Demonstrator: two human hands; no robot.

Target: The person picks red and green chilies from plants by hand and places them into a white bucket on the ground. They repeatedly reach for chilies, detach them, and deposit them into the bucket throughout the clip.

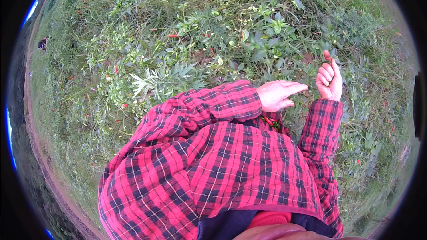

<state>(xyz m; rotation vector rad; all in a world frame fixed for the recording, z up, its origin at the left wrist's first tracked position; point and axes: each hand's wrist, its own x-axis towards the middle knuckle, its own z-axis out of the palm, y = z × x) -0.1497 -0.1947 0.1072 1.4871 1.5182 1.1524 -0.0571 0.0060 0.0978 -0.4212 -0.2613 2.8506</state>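
My left hand [278,94] reaches to the right over the plants, its fingers straight and together and the thumb apart. Nothing shows in it, though its underside is hidden. To its right, my right hand [328,78] is raised beside leafy stems, with the lower fingers curled toward the palm. The forefinger and thumb are close together near a blurred green sprig [334,44]; whether they pinch it is unclear. Below my left wrist, red and green chili peppers [272,121] lie in a dark opening, partly covered by my plaid sleeve and jacket [247,166].
Chili plants with weeds and grass surround me. Red chilies, such as a long red chili [172,35] and another red chili [116,70], show among the leaves. A pale-leaved weed [166,80] grows before my left sleeve. Someone [42,43] is far off at left, near a dirt path [50,180].
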